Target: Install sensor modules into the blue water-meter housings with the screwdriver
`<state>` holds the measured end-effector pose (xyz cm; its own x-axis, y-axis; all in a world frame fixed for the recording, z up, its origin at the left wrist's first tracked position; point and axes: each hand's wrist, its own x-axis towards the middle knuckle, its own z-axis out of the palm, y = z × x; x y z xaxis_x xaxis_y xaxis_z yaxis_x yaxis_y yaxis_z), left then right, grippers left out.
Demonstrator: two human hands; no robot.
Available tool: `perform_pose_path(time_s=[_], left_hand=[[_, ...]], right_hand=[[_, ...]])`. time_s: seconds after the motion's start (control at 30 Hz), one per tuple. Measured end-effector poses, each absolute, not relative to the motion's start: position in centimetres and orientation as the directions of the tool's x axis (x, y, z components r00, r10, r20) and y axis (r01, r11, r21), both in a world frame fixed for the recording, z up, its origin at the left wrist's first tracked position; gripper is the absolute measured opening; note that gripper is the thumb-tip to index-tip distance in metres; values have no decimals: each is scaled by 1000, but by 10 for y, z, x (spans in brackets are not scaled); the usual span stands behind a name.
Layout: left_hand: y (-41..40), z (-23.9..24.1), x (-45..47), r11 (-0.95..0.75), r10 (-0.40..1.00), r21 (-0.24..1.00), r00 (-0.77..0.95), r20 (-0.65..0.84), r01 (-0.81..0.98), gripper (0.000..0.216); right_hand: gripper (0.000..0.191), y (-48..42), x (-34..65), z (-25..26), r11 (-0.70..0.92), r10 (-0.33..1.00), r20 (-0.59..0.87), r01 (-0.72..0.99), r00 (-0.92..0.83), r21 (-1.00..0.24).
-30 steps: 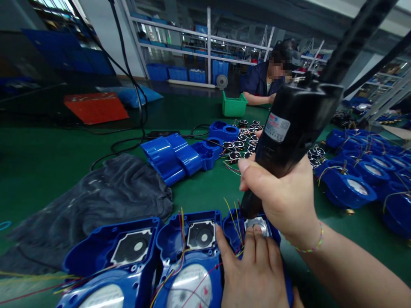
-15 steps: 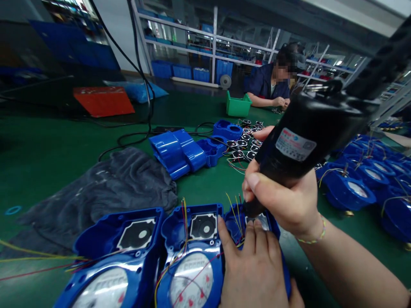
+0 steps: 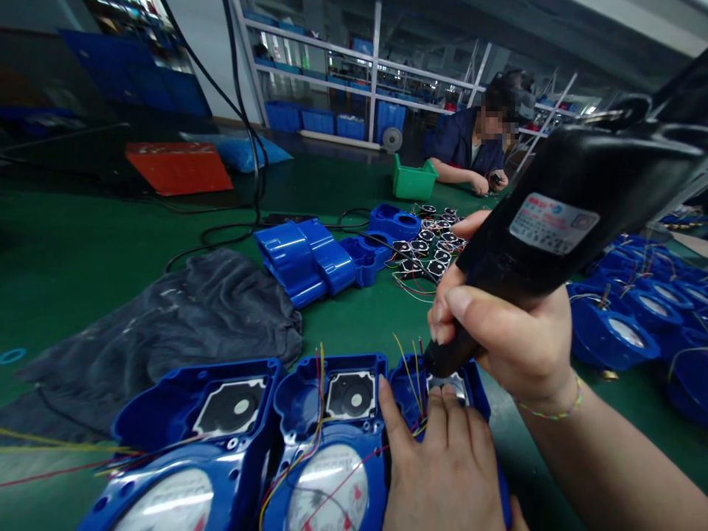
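Electric screwdriver [image 3: 553,228]: its body has swung from steeply upright to leaning far over to the right of the blue housing [image 3: 442,383], the label now turned up and to the right
Screwdriver tip: still down in the blue housing, now entering at a flatter slant than a second ago
Right hand [image 3: 514,339]: has shifted rightward from the housing and rolled with the tool, wrist lower
Left hand [image 3: 448,464]: fingers have slid slightly toward the near end of the housing, still pressed on it
View: has drifted, so the housing's neighbours sit further left
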<state>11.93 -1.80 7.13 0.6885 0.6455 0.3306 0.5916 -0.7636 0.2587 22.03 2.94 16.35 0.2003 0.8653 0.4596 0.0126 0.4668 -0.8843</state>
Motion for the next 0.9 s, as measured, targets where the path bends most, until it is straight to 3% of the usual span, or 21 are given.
perform_pose_path(time_s=[0.13, 0.6, 0.9], left_hand=[[-17, 67, 119, -771, 637, 244, 693, 339, 589, 59], [-19, 69, 121, -745, 666, 315, 679, 310, 588, 58], [-18, 67, 120, -756, 655, 291, 673, 343, 586, 54]], right_hand=[[31, 30, 220, 164, 475, 861, 467, 10, 201, -880], [29, 32, 222, 162, 475, 869, 470, 3, 158, -880], [37, 28, 230, 165, 428, 902, 423, -57, 84, -902]])
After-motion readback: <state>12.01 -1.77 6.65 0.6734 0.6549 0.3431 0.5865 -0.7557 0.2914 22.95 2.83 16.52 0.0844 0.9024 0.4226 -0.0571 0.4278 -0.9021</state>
